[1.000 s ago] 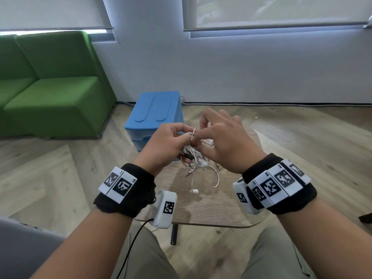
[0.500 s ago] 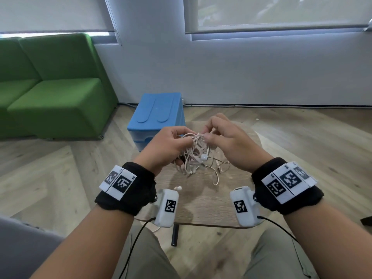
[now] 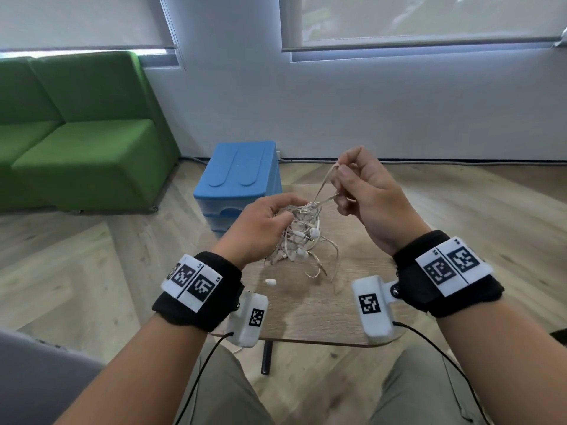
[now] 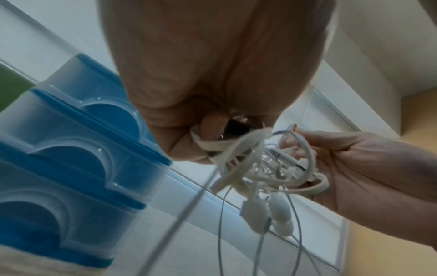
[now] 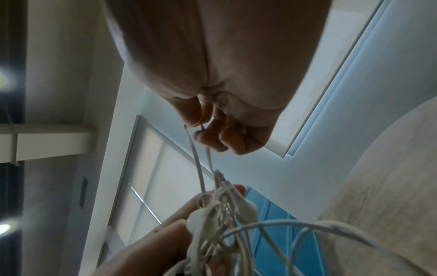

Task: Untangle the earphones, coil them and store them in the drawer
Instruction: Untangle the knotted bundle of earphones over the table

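A tangled bundle of white earphones (image 3: 299,233) hangs above the small wooden table (image 3: 306,305). My left hand (image 3: 264,222) grips the top of the bundle (image 4: 260,164) with curled fingers. My right hand (image 3: 362,191) is raised to the right of it and pinches a loop of cable (image 3: 326,185) between thumb and forefinger, drawn taut up out of the tangle (image 5: 201,168). Loose cable ends (image 3: 325,265) trail onto the table. The blue drawer unit (image 3: 241,182) stands on the floor behind the table, its drawers (image 4: 78,149) closed.
A small white bit (image 3: 270,282) lies on the table near my left wrist. A green sofa (image 3: 70,133) stands at the left by the wall. Wooden floor surrounds the table, and my knees are under its near edge.
My right hand has moved up and to the right, pulling a loop of cable out of the tangle. The left hand stays on the bundle, which now hangs a little lower.
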`<state>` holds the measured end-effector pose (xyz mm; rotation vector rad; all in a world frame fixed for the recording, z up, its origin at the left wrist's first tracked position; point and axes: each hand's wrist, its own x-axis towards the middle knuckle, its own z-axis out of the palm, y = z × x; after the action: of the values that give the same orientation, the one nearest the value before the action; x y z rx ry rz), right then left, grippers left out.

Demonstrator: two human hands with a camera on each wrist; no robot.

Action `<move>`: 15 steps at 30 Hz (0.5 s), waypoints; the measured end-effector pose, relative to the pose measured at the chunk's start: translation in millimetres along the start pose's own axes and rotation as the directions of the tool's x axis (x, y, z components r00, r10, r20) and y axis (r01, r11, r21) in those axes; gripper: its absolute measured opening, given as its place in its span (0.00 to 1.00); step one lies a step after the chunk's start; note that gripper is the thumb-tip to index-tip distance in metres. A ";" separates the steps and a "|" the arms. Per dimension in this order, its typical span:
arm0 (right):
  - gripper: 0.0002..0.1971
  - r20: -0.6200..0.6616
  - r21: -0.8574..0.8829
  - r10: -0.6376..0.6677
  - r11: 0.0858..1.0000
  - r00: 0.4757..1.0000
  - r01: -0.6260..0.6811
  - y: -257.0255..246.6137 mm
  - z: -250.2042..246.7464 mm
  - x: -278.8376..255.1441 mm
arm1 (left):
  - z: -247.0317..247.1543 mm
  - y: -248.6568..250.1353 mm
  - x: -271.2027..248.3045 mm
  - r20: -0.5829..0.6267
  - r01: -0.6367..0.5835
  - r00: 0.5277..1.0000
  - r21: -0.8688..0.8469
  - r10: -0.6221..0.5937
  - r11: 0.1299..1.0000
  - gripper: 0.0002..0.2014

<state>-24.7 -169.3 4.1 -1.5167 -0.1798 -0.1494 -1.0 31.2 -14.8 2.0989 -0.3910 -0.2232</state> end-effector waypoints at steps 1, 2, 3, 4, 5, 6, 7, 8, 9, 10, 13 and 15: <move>0.09 -0.014 0.007 -0.003 1.000 1.000 0.003 -0.7 -0.7 0.4 | 0.1 0.2 0.4 -0.013 0.010 1.000 0.009 -0.009 1.000 0.19; 0.09 -0.022 0.017 0.002 1.000 1.000 -0.002 -1.4 -1.9 0.8 | -0.4 0.1 0.9 -0.026 0.019 0.999 0.012 -0.019 1.000 0.18; 0.08 -0.022 0.034 0.014 0.999 1.000 -0.013 -2.4 -3.2 1.0 | -1.3 0.7 1.3 -0.036 0.026 0.999 0.009 -0.026 1.000 0.17; 0.08 -0.017 0.063 0.031 0.998 0.999 -0.029 -3.2 -4.3 1.1 | -2.0 1.2 1.7 -0.040 0.028 0.999 0.000 -0.028 1.000 0.16; 0.10 -0.014 0.086 0.052 0.995 0.999 -0.050 -3.7 -5.1 1.2 | -2.4 1.3 2.1 -0.035 0.023 0.999 -0.014 -0.023 1.000 0.15; 0.13 -0.021 0.089 0.077 0.993 0.997 -0.075 -3.9 -6.0 1.6 | -2.3 0.6 2.8 -0.023 0.014 1.000 -0.030 -0.014 0.999 0.13; 0.16 -0.032 0.048 0.101 0.994 0.994 -0.099 -3.0 -7.0 1.9 | -1.7 0.1 2.8 -0.011 0.002 1.000 -0.047 -0.003 0.999 0.12; 0.17 -0.031 -0.038 0.121 0.992 0.992 -0.122 -0.5 -8.4 2.8 | -0.7 -1.1 3.0 -0.007 -0.006 1.000 -0.056 0.006 0.998 0.13; 0.16 -0.012 -0.164 0.140 0.976 0.990 -0.140 2.0 -9.6 3.3 | 0.4 -3.4 3.8 -0.015 -0.008 1.000 -0.051 0.008 0.999 0.14; 0.16 0.027 -0.311 0.163 0.939 0.986 -0.147 4.8 -11.1 3.7 | 1.3 -5.7 4.6 -0.034 -0.008 0.999 -0.036 0.006 0.999 0.13; 0.15 0.134 -0.661 0.273 0.741 0.953 -0.119 9.6 -14.5 2.9 | 2.8 -9.4 6.1 -0.099 -0.027 0.995 0.004 0.028 1.000 0.09; 0.11 0.198 -0.665 0.258 0.744 0.946 -0.064 9.2 -13.1 0.5 | 3.3 -9.1 5.9 -0.123 -0.041 0.991 0.030 0.045 0.999 0.08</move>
<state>-22.0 -181.9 -5.4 -2.2541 -0.2321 0.1705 5.2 30.9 -24.3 2.1165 -0.3665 -0.0625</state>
